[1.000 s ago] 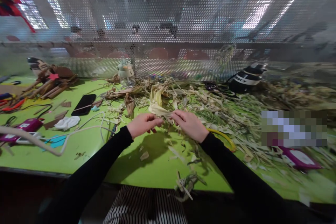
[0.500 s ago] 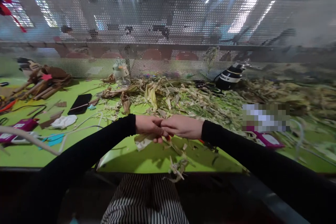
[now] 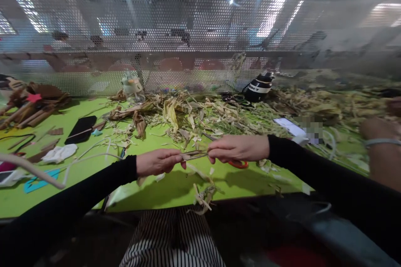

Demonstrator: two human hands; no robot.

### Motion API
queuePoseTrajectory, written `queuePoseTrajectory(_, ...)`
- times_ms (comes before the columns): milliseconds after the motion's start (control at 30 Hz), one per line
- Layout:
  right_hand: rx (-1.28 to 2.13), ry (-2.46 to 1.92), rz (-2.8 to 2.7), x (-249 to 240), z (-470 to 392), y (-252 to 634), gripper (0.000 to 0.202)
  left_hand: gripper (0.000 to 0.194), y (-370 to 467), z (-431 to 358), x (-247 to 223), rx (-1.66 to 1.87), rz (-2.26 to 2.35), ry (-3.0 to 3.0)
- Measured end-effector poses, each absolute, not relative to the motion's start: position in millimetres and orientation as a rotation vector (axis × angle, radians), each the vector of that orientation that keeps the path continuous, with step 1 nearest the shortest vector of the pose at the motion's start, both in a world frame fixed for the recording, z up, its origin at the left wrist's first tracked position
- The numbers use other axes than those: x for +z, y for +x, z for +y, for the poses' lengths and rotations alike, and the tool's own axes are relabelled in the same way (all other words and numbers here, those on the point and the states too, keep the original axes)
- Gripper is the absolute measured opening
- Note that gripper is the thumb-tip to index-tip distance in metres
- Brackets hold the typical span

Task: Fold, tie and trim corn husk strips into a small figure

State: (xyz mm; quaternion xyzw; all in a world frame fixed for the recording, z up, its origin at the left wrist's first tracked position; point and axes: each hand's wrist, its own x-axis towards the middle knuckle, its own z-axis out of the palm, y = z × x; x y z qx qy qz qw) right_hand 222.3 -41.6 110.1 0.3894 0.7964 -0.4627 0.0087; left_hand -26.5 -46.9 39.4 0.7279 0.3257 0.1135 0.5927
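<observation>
A thin, twisted strip of dried husk (image 3: pixel 194 154) stretches between my hands above the green table. My left hand (image 3: pixel 159 161) pinches its left end with closed fingers. At the other end, my right hand (image 3: pixel 230 149) is closed on the strip. Orange-handled scissors (image 3: pixel 238 164) lie beneath my right hand, which partly hides them; a blade tip pokes out past it. Below the strip, husk scraps (image 3: pixel 203 197) hang over the table's front edge. A heap of dry leaves and husks (image 3: pixel 188 112) spreads just beyond my hands.
At the back stand a clear bottle (image 3: pixel 133 87) and a black bottle (image 3: pixel 259 87). On the left lie a black phone (image 3: pixel 80 129), crumpled tissue (image 3: pixel 59 153) and white cables. Another person's arm (image 3: pixel 382 150) reaches in at right, near a lit phone (image 3: pixel 290 126). A perforated screen (image 3: pixel 175 21) closes the back.
My hands have moved from touching each other to apart, with the husk strip drawn out between them. The view has turned right, and another person's arm now shows at the right.
</observation>
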Motion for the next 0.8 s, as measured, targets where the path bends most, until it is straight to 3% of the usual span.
queuePoseTrajectory(67, -1.202, 1.217, 2.625, 109, -44, 227, 0.031, 0.045, -30, -46, 39, 0.277, 0.781, 1.668)
queuePoseTrajectory(233, -0.206, 1.350, 2.748, 96, -53, 226, 0.025, 0.044, -35, -47, 38, 0.318, 0.896, 1.682)
queuePoseTrajectory(300, 0.004, 1.419, 2.708, 89, -53, 222, 0.023, 0.043, -35, -48, 37, 0.340, 0.932, 1.708)
queuePoseTrajectory(500, -0.019, 1.449, 2.872, 68, -38, 220, 0.023, 0.039, -34, -57, 40, 0.407, 0.949, 1.705)
queuePoseTrajectory(700, 0.124, 2.078, 2.864, 81, -10, 285, 0.030, 0.042, -71, -72, 25, 0.506, 1.232, 1.469)
queuePoseTrajectory(800, -0.027, 2.047, 2.923, 82, 0, 280, 0.028, 0.039, -71, -67, 19, 0.628, 1.190, 1.281)
